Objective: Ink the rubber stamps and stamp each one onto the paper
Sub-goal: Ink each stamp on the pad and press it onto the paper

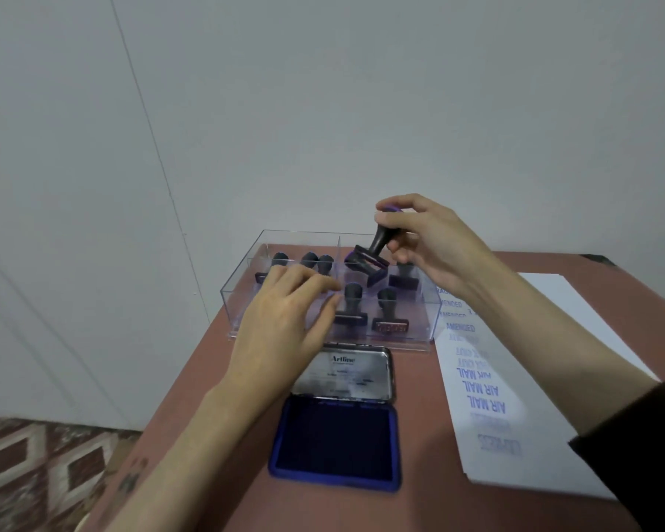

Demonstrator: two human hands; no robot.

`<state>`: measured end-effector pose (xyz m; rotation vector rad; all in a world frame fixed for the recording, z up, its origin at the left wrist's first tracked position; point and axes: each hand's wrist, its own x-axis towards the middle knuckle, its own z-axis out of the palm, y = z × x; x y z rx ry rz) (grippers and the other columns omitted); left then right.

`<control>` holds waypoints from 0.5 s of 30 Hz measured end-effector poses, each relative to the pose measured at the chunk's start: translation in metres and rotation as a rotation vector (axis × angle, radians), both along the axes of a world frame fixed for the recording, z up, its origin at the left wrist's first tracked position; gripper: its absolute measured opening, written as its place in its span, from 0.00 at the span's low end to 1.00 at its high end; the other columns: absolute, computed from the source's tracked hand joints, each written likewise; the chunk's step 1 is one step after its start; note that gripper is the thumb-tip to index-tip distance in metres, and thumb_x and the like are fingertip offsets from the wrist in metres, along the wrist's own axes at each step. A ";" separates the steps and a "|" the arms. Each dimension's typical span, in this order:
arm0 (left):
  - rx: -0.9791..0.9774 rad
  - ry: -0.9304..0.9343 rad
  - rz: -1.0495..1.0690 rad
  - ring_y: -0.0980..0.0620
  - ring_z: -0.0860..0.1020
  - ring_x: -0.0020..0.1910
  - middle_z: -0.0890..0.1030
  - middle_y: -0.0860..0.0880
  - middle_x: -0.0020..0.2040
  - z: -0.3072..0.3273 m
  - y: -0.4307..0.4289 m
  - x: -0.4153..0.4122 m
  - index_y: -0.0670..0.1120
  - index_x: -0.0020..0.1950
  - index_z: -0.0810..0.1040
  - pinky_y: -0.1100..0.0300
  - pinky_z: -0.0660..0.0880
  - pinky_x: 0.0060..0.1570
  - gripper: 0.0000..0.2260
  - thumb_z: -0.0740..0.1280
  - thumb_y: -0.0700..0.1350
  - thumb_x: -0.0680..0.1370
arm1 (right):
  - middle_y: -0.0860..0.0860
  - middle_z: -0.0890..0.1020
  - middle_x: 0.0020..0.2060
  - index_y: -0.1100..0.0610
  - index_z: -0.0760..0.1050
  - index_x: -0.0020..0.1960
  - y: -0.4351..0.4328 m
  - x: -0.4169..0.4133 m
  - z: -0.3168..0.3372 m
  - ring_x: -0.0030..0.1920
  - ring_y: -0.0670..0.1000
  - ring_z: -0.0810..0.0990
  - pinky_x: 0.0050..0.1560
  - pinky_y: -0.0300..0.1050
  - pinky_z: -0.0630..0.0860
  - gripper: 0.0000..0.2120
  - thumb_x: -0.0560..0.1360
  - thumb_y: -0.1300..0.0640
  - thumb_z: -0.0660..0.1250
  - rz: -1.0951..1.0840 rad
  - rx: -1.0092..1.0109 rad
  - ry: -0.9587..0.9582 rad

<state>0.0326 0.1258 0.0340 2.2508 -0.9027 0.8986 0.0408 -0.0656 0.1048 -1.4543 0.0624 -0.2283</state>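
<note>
Ink pad (pixel 334 441) open | our right hand (pixel 434 245) pinches stamp (pixel 370 252) by its knob (light, rigid, we judge) | left hand (pixel 285 320) loosely spread

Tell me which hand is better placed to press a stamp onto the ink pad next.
Right, probably. The right hand grips a stamp by its handle, tilted above the clear box, and the open ink pad lies just in front of that box. The left hand holds nothing.

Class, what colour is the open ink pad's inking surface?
Dark blue, in a blue case; the ink pad shows best in the head view.
</note>
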 end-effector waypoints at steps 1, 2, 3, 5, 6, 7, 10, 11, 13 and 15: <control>0.007 0.037 0.020 0.53 0.71 0.44 0.76 0.53 0.42 -0.001 0.004 -0.002 0.47 0.47 0.79 0.63 0.67 0.43 0.12 0.58 0.51 0.77 | 0.53 0.76 0.32 0.61 0.76 0.52 0.005 -0.007 0.000 0.27 0.49 0.70 0.23 0.37 0.66 0.08 0.73 0.66 0.68 0.027 -0.018 -0.011; 0.026 0.086 0.039 0.53 0.72 0.43 0.75 0.54 0.41 -0.004 0.009 -0.004 0.48 0.45 0.78 0.63 0.68 0.41 0.11 0.59 0.52 0.77 | 0.53 0.77 0.33 0.61 0.77 0.52 0.010 -0.014 -0.001 0.27 0.49 0.70 0.23 0.37 0.67 0.09 0.72 0.66 0.69 0.049 -0.047 -0.022; 0.050 0.143 0.056 0.53 0.72 0.42 0.74 0.55 0.40 -0.006 0.013 -0.005 0.49 0.45 0.78 0.61 0.69 0.40 0.10 0.60 0.52 0.77 | 0.54 0.77 0.34 0.62 0.77 0.51 0.016 -0.021 -0.002 0.28 0.50 0.71 0.24 0.37 0.67 0.09 0.72 0.66 0.69 0.069 -0.087 -0.032; 0.085 0.246 0.088 0.53 0.73 0.44 0.74 0.56 0.40 -0.013 0.020 -0.007 0.51 0.45 0.78 0.56 0.72 0.41 0.07 0.63 0.52 0.77 | 0.54 0.79 0.36 0.61 0.78 0.50 0.027 -0.036 -0.007 0.28 0.49 0.71 0.25 0.37 0.68 0.08 0.71 0.65 0.70 0.098 -0.181 -0.049; 0.093 0.283 0.105 0.53 0.73 0.45 0.75 0.55 0.42 -0.017 0.023 -0.008 0.51 0.47 0.78 0.55 0.72 0.43 0.07 0.63 0.52 0.77 | 0.54 0.80 0.36 0.60 0.79 0.50 0.032 -0.043 -0.011 0.27 0.48 0.71 0.26 0.37 0.68 0.08 0.71 0.64 0.71 0.108 -0.228 -0.057; 0.098 0.306 0.120 0.53 0.73 0.46 0.75 0.55 0.43 -0.020 0.025 -0.009 0.52 0.48 0.79 0.55 0.72 0.43 0.07 0.63 0.52 0.77 | 0.52 0.80 0.36 0.59 0.79 0.50 0.036 -0.051 -0.014 0.26 0.47 0.71 0.27 0.36 0.69 0.08 0.71 0.63 0.71 0.116 -0.277 -0.065; 0.109 0.323 0.138 0.51 0.74 0.48 0.76 0.54 0.44 -0.028 0.028 -0.010 0.52 0.51 0.79 0.58 0.69 0.42 0.09 0.62 0.53 0.77 | 0.50 0.81 0.40 0.55 0.80 0.50 0.048 -0.072 -0.029 0.30 0.43 0.76 0.32 0.35 0.72 0.09 0.70 0.60 0.72 0.129 -0.423 -0.082; 0.111 0.329 0.145 0.51 0.74 0.49 0.75 0.54 0.44 -0.029 0.029 -0.010 0.52 0.52 0.79 0.58 0.68 0.42 0.09 0.62 0.53 0.77 | 0.49 0.81 0.40 0.54 0.80 0.49 0.052 -0.079 -0.034 0.32 0.42 0.77 0.35 0.35 0.72 0.09 0.70 0.60 0.73 0.135 -0.460 -0.093; 0.109 0.343 0.159 0.50 0.73 0.50 0.75 0.52 0.46 -0.030 0.029 -0.012 0.52 0.54 0.79 0.59 0.66 0.41 0.10 0.63 0.52 0.77 | 0.45 0.80 0.36 0.53 0.80 0.48 0.058 -0.089 -0.044 0.31 0.40 0.75 0.35 0.34 0.72 0.08 0.69 0.59 0.73 0.145 -0.542 -0.134; 0.112 0.351 0.163 0.50 0.73 0.51 0.75 0.51 0.48 -0.031 0.028 -0.013 0.51 0.54 0.79 0.58 0.67 0.42 0.10 0.62 0.51 0.77 | 0.42 0.78 0.32 0.51 0.80 0.47 0.061 -0.099 -0.051 0.30 0.41 0.74 0.36 0.37 0.73 0.08 0.69 0.57 0.74 0.132 -0.663 -0.174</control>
